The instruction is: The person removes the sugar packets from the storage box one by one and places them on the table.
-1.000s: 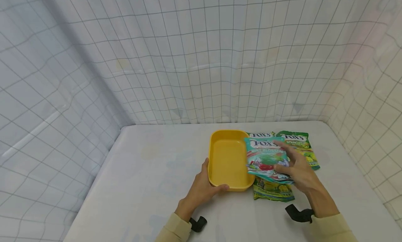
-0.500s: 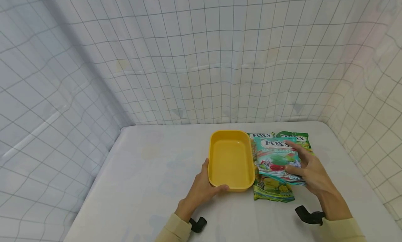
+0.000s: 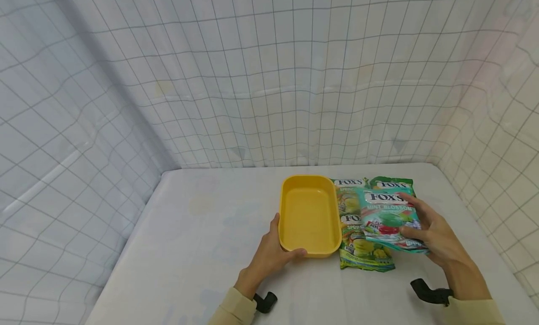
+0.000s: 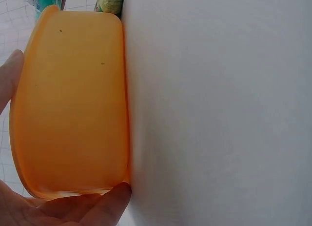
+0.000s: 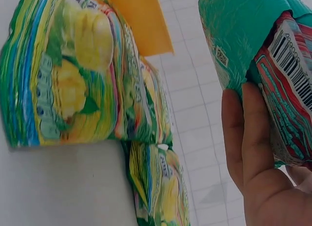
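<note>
My right hand (image 3: 438, 236) grips a teal Fox's Mint Blossom candy bag (image 3: 389, 218) by its right side, thumb on the front. In the right wrist view, fingers (image 5: 256, 133) press its teal and red back, and the bag is held up apart from the green bags. My left hand (image 3: 271, 250) holds the near left corner of a yellow plastic tray (image 3: 309, 217), thumb at the near rim and fingers along the left side. The tray stands on the table with nothing in it. In the left wrist view, the tray's outer wall (image 4: 73, 104) faces the camera.
Green Fox's candy bags lie right of the tray: a front one (image 3: 364, 254), a back left one (image 3: 347, 196) and a back right one (image 3: 393, 182), partly covered by the teal bag. White table (image 3: 202, 231) extends left. Grid-patterned cloth walls (image 3: 294, 105) enclose the back and sides.
My right hand has carried the teal candy bag to the right, away from the tray's edge, uncovering more of the left green bags. The left hand and tray have stayed put.
</note>
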